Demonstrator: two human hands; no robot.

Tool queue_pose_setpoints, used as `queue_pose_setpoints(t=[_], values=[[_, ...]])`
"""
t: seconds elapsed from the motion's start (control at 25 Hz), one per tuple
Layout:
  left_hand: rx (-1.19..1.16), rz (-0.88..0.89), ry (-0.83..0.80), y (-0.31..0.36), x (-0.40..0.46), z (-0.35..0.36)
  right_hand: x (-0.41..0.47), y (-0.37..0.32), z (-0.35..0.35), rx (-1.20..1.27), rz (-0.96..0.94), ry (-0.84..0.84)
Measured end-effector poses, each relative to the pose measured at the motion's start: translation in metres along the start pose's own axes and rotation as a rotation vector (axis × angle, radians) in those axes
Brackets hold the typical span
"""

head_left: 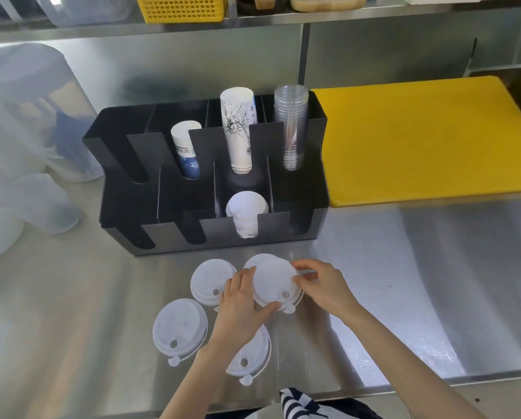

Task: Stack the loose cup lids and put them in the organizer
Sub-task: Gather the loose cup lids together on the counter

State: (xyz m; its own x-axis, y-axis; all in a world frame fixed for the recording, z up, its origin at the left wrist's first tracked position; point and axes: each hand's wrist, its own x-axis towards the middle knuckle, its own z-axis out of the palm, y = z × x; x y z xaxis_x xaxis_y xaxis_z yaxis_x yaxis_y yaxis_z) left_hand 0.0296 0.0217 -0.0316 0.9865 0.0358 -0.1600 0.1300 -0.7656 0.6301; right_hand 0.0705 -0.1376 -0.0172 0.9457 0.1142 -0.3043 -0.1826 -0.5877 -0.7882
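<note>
Left hand [241, 306] and right hand [322, 285] fingers closed on white lid [272, 282], another lid [256, 260] partly hidden beneath, loose lids [180, 326] on bench [71, 297] at 7 o'clock, one [250, 358] arm-covered, organizer [126, 213] at 12 o'clock.

Bare forearms; navy-and-white striped garment [298, 403] at the waist.

- The held lid [272, 282] sits between the left hand [241, 300] fingers and the right hand [319, 285] fingers, over another lid [257, 260].
- A third lid [209, 279] lies just left of the left fingers.
- Two lids [179, 326] [253, 352] lie nearer the person than the fingers.
- The organizer [210, 176] stands beyond the fingertips; the cutting board [419, 137] lies beyond and right.
</note>
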Motion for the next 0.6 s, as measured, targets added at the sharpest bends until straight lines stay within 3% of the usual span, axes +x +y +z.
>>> queue_pose_setpoints(t=[0.6], values=[[0.222,-0.136,-0.010,-0.011,0.031,0.002,0.038,-0.005,0.018,-0.087,-0.013,-0.061]])
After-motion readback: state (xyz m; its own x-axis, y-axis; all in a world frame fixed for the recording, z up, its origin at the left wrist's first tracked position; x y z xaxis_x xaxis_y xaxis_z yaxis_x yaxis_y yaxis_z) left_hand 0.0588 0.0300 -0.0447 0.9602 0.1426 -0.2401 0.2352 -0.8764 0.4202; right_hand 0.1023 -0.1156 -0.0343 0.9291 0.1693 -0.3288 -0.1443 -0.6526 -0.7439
